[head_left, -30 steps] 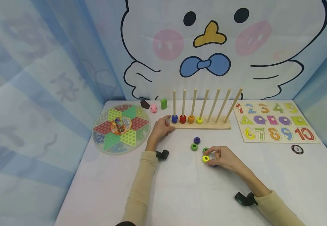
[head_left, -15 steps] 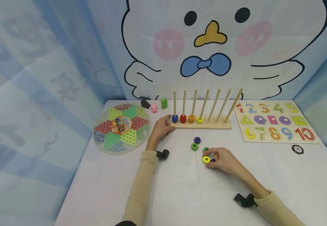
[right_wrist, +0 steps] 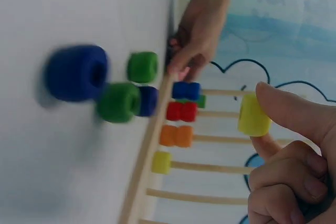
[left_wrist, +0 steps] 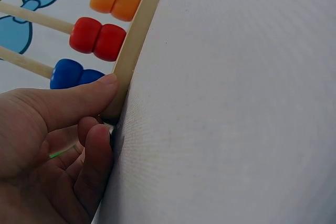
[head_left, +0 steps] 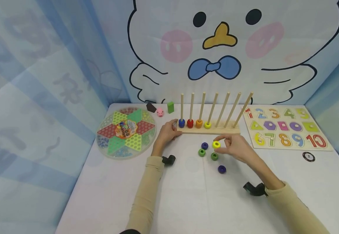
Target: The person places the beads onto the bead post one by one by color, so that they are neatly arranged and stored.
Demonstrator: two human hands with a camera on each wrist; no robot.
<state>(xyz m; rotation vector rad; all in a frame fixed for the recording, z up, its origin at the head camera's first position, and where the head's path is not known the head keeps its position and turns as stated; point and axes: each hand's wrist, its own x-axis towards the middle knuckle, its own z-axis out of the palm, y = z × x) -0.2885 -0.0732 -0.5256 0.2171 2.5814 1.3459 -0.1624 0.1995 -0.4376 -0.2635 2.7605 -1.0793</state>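
Observation:
My right hand (head_left: 236, 148) pinches a yellow bead (head_left: 216, 144) between thumb and index finger, raised above the table in the right wrist view. At the left end of a wooden peg rack (head_left: 210, 131), my left hand (head_left: 166, 133) grips the base, thumb over its edge. Pairs of blue beads (left_wrist: 73, 74), red beads (left_wrist: 98, 39) and orange beads (left_wrist: 115, 1) sit on the first pegs, then one yellow bead (head_left: 207, 125). Three pegs at the right hold no beads. Loose on the table lie two green beads (head_left: 214, 156) and two dark blue-purple beads (head_left: 222, 169).
A round star-patterned game board (head_left: 125, 133) lies at the left. Behind my left hand stand a pink pig (head_left: 159, 112), a green block (head_left: 170, 107) and a dark piece (head_left: 151, 108). At the right are a number puzzle board (head_left: 289, 128) and a black-and-white chip (head_left: 308, 156).
My right hand has lifted the yellow bead from among the loose beads and moved it toward the rack. A dark blue-purple bead is now uncovered. My left hand stays on the rack.

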